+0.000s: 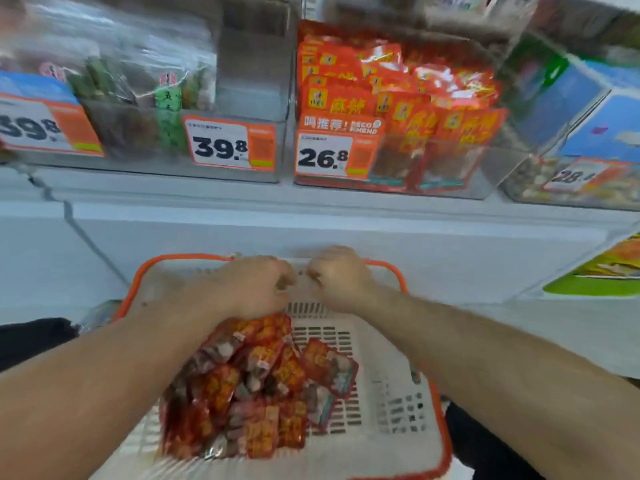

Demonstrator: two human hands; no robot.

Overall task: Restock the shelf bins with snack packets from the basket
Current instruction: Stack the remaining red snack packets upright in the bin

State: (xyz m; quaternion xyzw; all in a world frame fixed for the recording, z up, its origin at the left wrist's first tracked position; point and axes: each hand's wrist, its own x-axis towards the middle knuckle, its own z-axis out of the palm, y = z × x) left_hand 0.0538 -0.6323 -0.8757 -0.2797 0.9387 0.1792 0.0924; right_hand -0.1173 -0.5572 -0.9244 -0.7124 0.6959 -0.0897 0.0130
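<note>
White shelf [311, 209] behind, clear bins above, middle bin [398, 109] full of red snack packets. Below, white basket [398, 420] with orange rim, red packets [256, 386] heaped at left. Both forearms extended; left hand [256, 287] and right hand [337, 278] curled at far rim, grasp unclear.

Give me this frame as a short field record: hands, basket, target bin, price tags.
left hand: fingers curled, over far end of basket, contents of grip unclear
right hand: fingers curled, beside the left, grip unclear
basket: white slotted, orange rim
red snack packets: heaped in basket's left half
matching bin: clear, holds red packets, tag 26.8
left neighbour bin: green and dark packets, tag 39.8
image: motion blurred
</note>
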